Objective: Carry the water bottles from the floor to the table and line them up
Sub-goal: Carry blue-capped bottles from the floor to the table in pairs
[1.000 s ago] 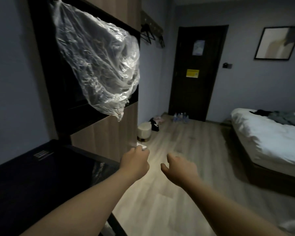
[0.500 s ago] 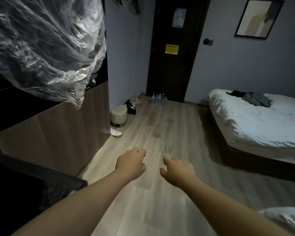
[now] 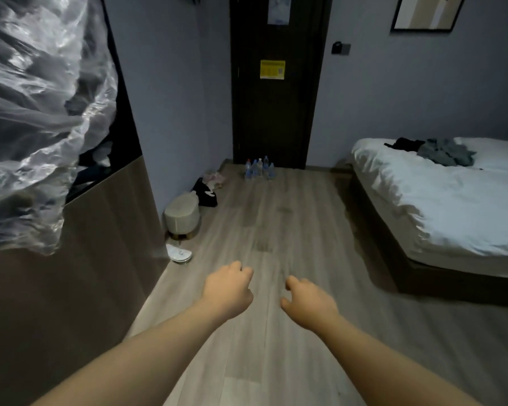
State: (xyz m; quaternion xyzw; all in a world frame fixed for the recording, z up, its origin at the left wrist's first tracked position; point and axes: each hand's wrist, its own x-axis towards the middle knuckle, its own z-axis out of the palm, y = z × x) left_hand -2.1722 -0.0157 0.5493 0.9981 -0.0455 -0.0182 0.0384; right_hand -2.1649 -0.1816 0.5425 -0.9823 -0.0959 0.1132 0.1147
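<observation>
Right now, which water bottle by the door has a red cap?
The leftmost bottle of the bunch on the floor in front of the door. Its cap looks reddish, while the other caps look pale.

Two hands in view, left hand [image 3: 228, 291] and right hand [image 3: 308, 303], both bare, each on a bare forearm [image 3: 147, 356] that shows uncovered back to the lower edge of view. Forearms smooth, widening toward the elbow; wrists bare. Fingertips [image 3: 290, 280] blurred, nail detail unreadable.
</observation>
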